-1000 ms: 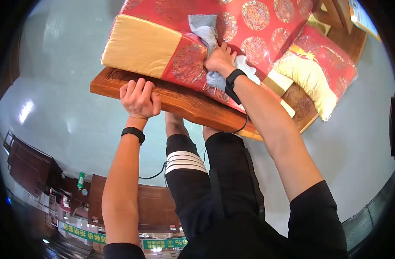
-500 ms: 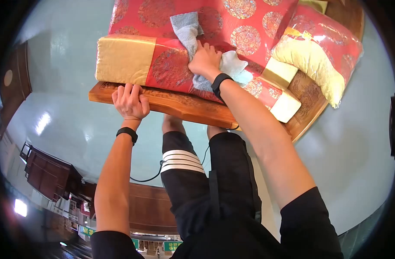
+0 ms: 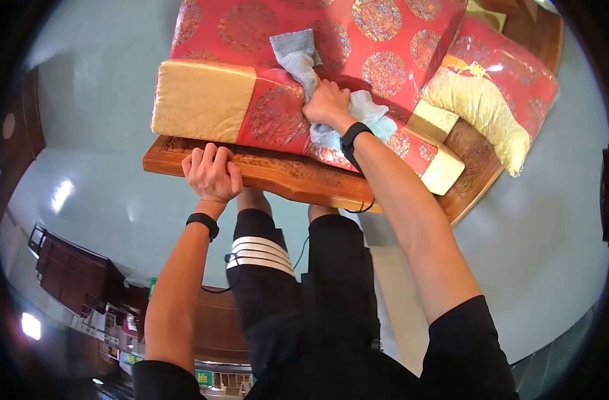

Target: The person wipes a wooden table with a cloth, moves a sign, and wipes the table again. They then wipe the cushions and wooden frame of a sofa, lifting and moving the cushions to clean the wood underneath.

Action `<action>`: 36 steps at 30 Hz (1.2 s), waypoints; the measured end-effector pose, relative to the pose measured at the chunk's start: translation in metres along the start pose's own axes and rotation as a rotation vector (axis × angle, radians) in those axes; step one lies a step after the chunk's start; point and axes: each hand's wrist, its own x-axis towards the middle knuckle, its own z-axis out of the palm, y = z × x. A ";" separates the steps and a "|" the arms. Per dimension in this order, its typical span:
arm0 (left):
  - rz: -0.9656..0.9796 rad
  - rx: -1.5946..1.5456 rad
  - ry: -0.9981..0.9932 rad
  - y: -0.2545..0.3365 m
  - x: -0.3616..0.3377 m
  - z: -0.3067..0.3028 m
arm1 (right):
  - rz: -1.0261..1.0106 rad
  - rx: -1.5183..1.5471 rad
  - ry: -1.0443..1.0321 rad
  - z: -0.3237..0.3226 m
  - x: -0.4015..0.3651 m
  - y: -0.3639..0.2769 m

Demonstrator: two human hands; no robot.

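My right hand [image 3: 328,104] is closed around a crumpled grey-blue cloth [image 3: 296,52] and presses it onto a red seat cushion [image 3: 278,119] with round brocade patterns and gold ends. One end of the cloth sticks out beyond my fingers, and the other spreads under my wrist. My left hand [image 3: 212,173] grips the front edge of a carved wooden seat [image 3: 304,183], its fingers bent over the top of the wood. The cushion lies on that seat, just behind my left fingers.
A red and yellow pillow [image 3: 498,93] in clear plastic lies on the right of the seat. A thin black cable [image 3: 218,289] hangs near my legs. Dark wooden furniture [image 3: 74,270] stands on the pale, shiny floor [image 3: 98,153] at left.
The seat and cushion sit slightly lower and further right in view. My right hand stays closed on the cloth, and my left hand keeps its grip on the wooden edge.
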 end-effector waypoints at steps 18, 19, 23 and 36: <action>-0.071 -0.312 0.201 -0.013 -0.012 0.022 | -0.453 0.304 -0.021 -0.048 0.004 -0.169; -0.113 -0.314 0.199 -0.016 -0.012 0.022 | -0.495 0.236 -0.040 -0.052 0.022 -0.204; -0.065 -0.312 0.276 -0.020 -0.013 0.024 | -0.467 0.030 -0.511 -0.068 0.107 -0.335; -0.063 -0.337 0.381 -0.026 -0.013 0.026 | -0.994 -0.654 -0.534 -0.028 0.089 -0.363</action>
